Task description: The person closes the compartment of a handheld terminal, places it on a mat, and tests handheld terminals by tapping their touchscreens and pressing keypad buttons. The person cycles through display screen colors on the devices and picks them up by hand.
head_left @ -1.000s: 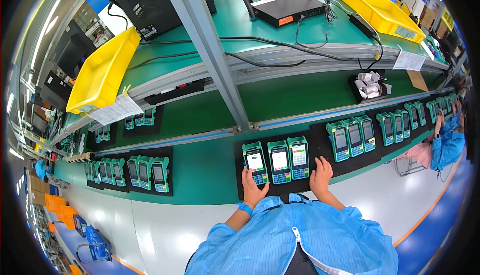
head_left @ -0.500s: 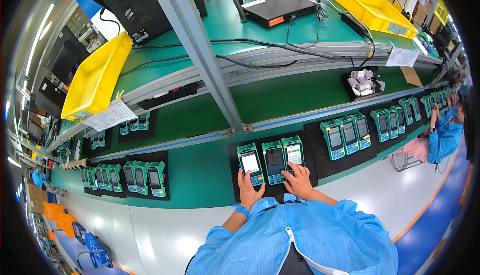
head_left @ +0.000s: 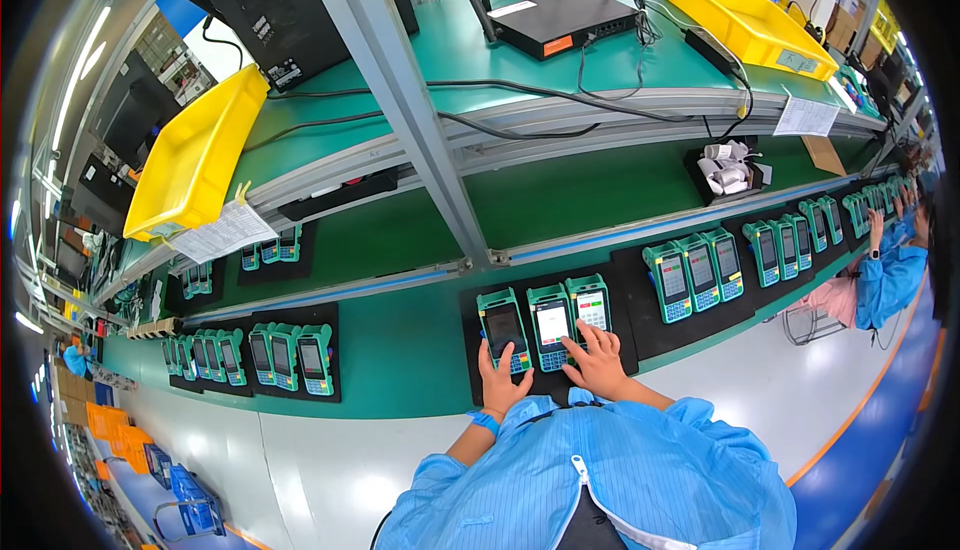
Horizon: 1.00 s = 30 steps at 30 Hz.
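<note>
Three green-cased card terminals lie side by side on a black mat [head_left: 480,302] in front of me. My left hand [head_left: 500,382] is at the lower end of the left terminal [head_left: 503,324], fingers apart on its edge and keypad; that screen is dark. The middle terminal [head_left: 550,320] shows a lit white screen. My right hand [head_left: 598,362] rests with spread fingers over the keypads of the middle terminal and the right terminal [head_left: 592,306], whose screen is lit with a red and a green mark. Neither hand grasps a terminal.
More terminals lie on mats to the right [head_left: 697,272] and left [head_left: 290,358]. A metal post [head_left: 400,100] rises beyond the mat. Yellow trays [head_left: 195,165] and a black router [head_left: 565,22] stand on the upper shelf. A co-worker in blue [head_left: 885,275] sits at far right.
My right hand has come left from beside the right terminal onto the keypads. The left terminal's screen has gone dark; the middle one went dark, then lit again.
</note>
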Available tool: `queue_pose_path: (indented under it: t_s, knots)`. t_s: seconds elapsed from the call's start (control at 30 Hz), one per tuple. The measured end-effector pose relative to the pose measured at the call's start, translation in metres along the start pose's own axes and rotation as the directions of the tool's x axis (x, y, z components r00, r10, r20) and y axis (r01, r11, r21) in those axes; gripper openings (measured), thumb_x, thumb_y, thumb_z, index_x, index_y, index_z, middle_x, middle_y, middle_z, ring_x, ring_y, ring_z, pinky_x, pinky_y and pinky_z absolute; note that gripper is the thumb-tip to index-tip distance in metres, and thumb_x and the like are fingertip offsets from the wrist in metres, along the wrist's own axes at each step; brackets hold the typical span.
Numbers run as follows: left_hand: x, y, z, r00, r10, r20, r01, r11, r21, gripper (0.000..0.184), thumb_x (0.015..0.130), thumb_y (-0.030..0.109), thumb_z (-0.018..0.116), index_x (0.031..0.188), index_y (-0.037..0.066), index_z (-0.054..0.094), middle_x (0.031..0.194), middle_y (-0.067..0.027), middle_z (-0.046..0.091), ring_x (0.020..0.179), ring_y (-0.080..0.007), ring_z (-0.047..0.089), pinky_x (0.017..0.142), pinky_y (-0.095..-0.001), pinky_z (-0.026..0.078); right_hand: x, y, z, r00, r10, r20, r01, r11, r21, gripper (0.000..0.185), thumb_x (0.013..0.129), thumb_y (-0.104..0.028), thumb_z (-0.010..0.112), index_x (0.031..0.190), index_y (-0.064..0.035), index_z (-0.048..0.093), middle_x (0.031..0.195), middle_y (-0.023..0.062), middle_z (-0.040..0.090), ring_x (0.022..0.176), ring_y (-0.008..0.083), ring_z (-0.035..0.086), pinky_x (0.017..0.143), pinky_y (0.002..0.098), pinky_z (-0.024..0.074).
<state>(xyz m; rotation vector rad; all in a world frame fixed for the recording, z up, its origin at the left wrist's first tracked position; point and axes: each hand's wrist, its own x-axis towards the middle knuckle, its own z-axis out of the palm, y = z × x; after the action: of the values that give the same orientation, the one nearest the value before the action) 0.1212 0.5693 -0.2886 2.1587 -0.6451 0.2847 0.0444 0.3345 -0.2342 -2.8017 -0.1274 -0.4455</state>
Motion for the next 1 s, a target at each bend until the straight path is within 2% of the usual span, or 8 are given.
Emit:
queue_pose_path:
  t_s: [0.3,0.5,0.67,0.77,0.8,0.9,0.97,1.0]
  knots:
    - [0.004,0.007,-0.004,0.998,-0.028,0.064,0.023,0.997,0.073,0.081,0.075,0.023,0.086,0.148,0.016,0.051,0.156,-0.0318,0.016,0.143,-0.0518,0.029,0.117,-0.0525,0.036,-0.014,0.011,0.002,0.965,0.256,-0.047,-0.250,0.962,0.113,0.067,0.085,-0.034,0.074,0.144,-0.0109,0.052,0.152,0.0181,0.038,0.134,0.0382,0.037,0.109,0.0537,0.0267]
    - [0.004,0.010,-0.005,0.996,-0.051,0.071,0.043,0.994,0.103,0.076,0.077,0.030,0.082,0.146,0.016,0.055,0.156,-0.0354,0.019,0.142,-0.0549,0.029,0.113,-0.0545,0.037,-0.021,0.016,0.000,0.956,0.288,-0.055,-0.281,0.954,0.107,0.066,0.085,-0.031,0.073,0.144,-0.0122,0.052,0.152,0.0183,0.038,0.134,0.0376,0.038,0.109,0.0539,0.0271]
    - [0.003,0.011,-0.006,0.999,-0.030,0.041,0.028,0.998,0.053,0.103,0.076,0.028,0.085,0.154,0.003,0.024,0.155,-0.0346,0.020,0.142,-0.0532,0.028,0.113,-0.0562,0.035,-0.030,0.022,0.002,0.971,0.229,-0.076,-0.226,0.973,0.041,0.063,0.086,-0.030,0.073,0.144,-0.0140,0.053,0.151,0.0178,0.042,0.132,0.0358,0.041,0.108,0.0528,0.0285]
    - [0.002,0.009,-0.006,1.000,-0.002,0.029,0.000,0.999,0.049,0.102,0.076,0.027,0.085,0.154,0.001,0.024,0.155,-0.0336,0.021,0.142,-0.0517,0.028,0.114,-0.0562,0.034,-0.039,0.027,0.000,0.971,0.227,-0.074,-0.225,0.974,0.043,0.063,0.086,-0.031,0.073,0.143,-0.0146,0.053,0.151,0.0177,0.041,0.132,0.0356,0.041,0.107,0.0519,0.0289]
    - [0.001,0.008,-0.005,1.000,-0.004,0.028,0.004,1.000,0.006,0.101,0.077,0.024,0.084,0.152,-0.005,0.023,0.154,-0.0336,0.022,0.142,-0.0502,0.027,0.116,-0.0559,0.029,-0.043,0.028,0.000,0.970,0.228,-0.083,-0.226,0.974,0.030,0.064,0.085,-0.031,0.073,0.143,-0.0150,0.053,0.151,0.0174,0.041,0.132,0.0351,0.042,0.107,0.0515,0.0292]
    - [0.000,0.007,-0.008,0.994,-0.111,-0.005,0.111,0.994,-0.003,0.096,0.081,0.023,0.081,0.152,-0.005,0.023,0.154,-0.0306,0.024,0.143,-0.0466,0.028,0.117,-0.0535,0.028,-0.058,0.033,0.000,0.966,0.238,-0.101,-0.240,0.971,-0.003,0.064,0.085,-0.032,0.074,0.143,-0.0129,0.053,0.151,0.0175,0.042,0.132,0.0339,0.042,0.106,0.0507,0.0296]
    - [-0.001,0.009,-0.016,0.963,-0.262,-0.064,0.255,0.961,-0.103,0.079,0.093,0.019,0.071,0.151,-0.007,0.025,0.151,-0.0276,0.031,0.141,-0.0410,0.033,0.119,-0.0471,0.026,-0.070,0.036,0.001,0.961,0.265,-0.073,-0.266,0.964,-0.002,0.066,0.086,-0.033,0.073,0.145,-0.0110,0.051,0.154,0.0168,0.042,0.137,0.0326,0.041,0.109,0.0504,0.0289]
    - [0.001,0.005,-0.019,0.941,-0.323,-0.105,0.317,0.946,-0.065,0.073,0.096,0.020,0.067,0.151,-0.007,0.027,0.150,-0.0274,0.033,0.139,-0.0408,0.034,0.118,-0.0472,0.027,-0.077,0.037,0.002,0.958,0.280,-0.059,-0.281,0.960,-0.001,0.068,0.086,-0.033,0.072,0.146,-0.0101,0.050,0.155,0.0164,0.041,0.140,0.0319,0.040,0.110,0.0503,0.0285]
